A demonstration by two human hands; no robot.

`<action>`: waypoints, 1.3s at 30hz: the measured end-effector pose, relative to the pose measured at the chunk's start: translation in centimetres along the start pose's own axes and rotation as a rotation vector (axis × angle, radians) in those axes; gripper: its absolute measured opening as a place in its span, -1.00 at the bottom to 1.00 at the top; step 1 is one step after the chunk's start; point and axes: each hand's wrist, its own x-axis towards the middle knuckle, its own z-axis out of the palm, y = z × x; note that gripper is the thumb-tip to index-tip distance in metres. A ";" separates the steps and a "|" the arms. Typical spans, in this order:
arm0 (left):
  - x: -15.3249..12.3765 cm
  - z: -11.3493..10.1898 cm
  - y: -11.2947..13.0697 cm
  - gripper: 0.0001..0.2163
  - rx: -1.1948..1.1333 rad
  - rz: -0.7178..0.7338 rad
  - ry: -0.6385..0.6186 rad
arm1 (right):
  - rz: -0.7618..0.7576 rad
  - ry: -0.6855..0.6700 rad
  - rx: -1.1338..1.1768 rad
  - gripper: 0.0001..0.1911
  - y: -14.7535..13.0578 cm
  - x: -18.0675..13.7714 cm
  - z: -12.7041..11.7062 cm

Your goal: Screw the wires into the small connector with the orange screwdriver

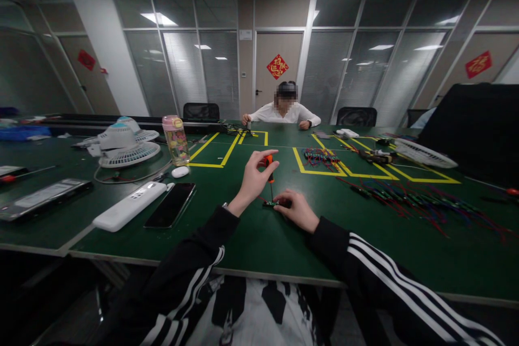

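My left hand [254,175] is raised above the green table [259,238] and pinches the orange handle of a small screwdriver [269,165], which stands upright. Its tip meets a small dark circuit part [272,204] lying on the table. My right hand [297,209] rests on the table with its fingers curled on that part, pressing it down. Both arms wear black sleeves with white stripes.
A black phone [171,204] and a white power strip [130,205] lie to the left, with a pink bottle [175,140] and small fans [125,147] behind. Red and black wired parts [409,203] spread to the right. A person [284,111] sits at the far side.
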 end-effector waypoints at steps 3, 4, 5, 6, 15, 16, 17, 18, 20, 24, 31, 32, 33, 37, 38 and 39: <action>0.1 0.0 0.2 -0.70 -0.071 -0.054 -0.050 | 0.005 -0.004 0.002 -0.85 0.1 0.0 0.0; 0.1 0.0 0.2 -0.68 -0.119 -0.081 -0.076 | 0.006 -0.005 0.004 -0.85 0.1 0.0 0.0; 0.1 0.1 0.2 -0.67 -0.161 -0.102 -0.093 | 0.007 -0.005 0.006 -0.85 0.1 0.0 0.0; 0.1 0.1 0.2 -0.66 -0.185 -0.112 -0.095 | 0.007 -0.006 0.007 -0.85 0.1 0.0 0.0; 0.1 0.1 -0.1 -0.68 -0.140 -0.088 -0.091 | 0.009 -0.004 -0.040 -0.85 0.2 0.0 0.0; 0.1 0.2 -0.1 -0.66 -0.167 -0.105 -0.106 | 0.006 -0.004 -0.042 -0.85 0.2 0.0 0.0; 0.1 0.2 -0.1 -0.66 -0.175 -0.112 -0.104 | 0.003 -0.003 -0.044 -0.86 0.2 0.0 0.0; 0.1 0.2 -0.2 -0.66 -0.160 -0.105 -0.083 | -0.001 -0.003 -0.045 -0.86 0.2 0.0 0.0; 0.0 0.3 -0.3 -0.69 -0.087 -0.059 -0.028 | -0.007 -0.002 -0.045 -0.86 0.3 0.0 0.0; 0.1 0.1 -0.3 -0.70 -0.074 -0.029 -0.055 | 0.000 -0.005 -0.037 -0.86 0.1 0.0 -0.1; 0.0 0.1 0.0 -0.71 0.008 0.007 -0.017 | 0.014 -0.004 -0.029 -0.85 -0.1 0.0 -0.1; 0.0 0.1 0.0 -0.72 0.014 0.014 -0.021 | 0.015 -0.004 -0.027 -0.85 0.0 0.0 -0.1; 0.0 0.1 0.1 -0.71 -0.008 0.007 -0.041 | 0.016 -0.004 -0.025 -0.85 0.0 0.0 -0.1; 0.0 0.1 0.1 -0.69 -0.121 -0.052 -0.092 | 0.008 -0.001 -0.023 -0.86 0.0 0.0 0.0; 0.0 0.1 0.1 -0.70 -0.103 -0.049 -0.072 | 0.004 0.000 -0.021 -0.86 0.0 0.0 0.0; 0.0 0.1 0.1 -0.70 -0.071 -0.040 -0.046 | 0.001 0.002 -0.020 -0.86 0.1 0.0 0.0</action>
